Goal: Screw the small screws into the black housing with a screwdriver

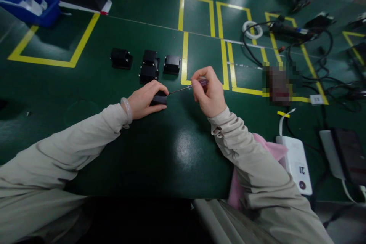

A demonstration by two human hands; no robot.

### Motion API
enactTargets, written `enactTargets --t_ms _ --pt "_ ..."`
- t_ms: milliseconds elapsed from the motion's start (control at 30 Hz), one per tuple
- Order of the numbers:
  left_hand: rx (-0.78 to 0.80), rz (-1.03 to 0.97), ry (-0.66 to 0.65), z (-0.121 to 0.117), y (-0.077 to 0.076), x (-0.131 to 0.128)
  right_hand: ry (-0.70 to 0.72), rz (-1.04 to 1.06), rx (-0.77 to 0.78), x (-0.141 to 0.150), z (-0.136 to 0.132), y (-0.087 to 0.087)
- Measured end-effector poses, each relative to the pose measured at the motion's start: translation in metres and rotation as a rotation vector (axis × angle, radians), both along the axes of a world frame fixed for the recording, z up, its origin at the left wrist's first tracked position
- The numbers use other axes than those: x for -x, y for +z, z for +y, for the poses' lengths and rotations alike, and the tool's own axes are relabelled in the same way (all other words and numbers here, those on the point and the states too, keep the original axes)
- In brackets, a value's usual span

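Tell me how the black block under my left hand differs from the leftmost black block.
The held block is gripped by your left hand, with the thin tool pointing to its edge; the leftmost block sits untouched. The held block is nearer you and partly covered by fingers, while the leftmost block is farther off and uncovered. Both are black.

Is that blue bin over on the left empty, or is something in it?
Not empty: the blue bin has white items visible inside. How full it is, I cannot tell.
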State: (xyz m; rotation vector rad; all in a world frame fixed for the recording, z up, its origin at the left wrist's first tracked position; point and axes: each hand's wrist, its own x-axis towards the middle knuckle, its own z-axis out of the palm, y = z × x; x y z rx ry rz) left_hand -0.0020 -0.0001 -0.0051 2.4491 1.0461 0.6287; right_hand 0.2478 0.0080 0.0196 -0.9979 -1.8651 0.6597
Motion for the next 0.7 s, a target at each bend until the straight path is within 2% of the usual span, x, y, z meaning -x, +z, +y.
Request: enactTargets --t_ms 700 --pt "0.039 0.024 0.006 0.0001 0.0029 -0.0009 -0.001 -0.018 0.045 -0.0007 -0.0009 0.0016"
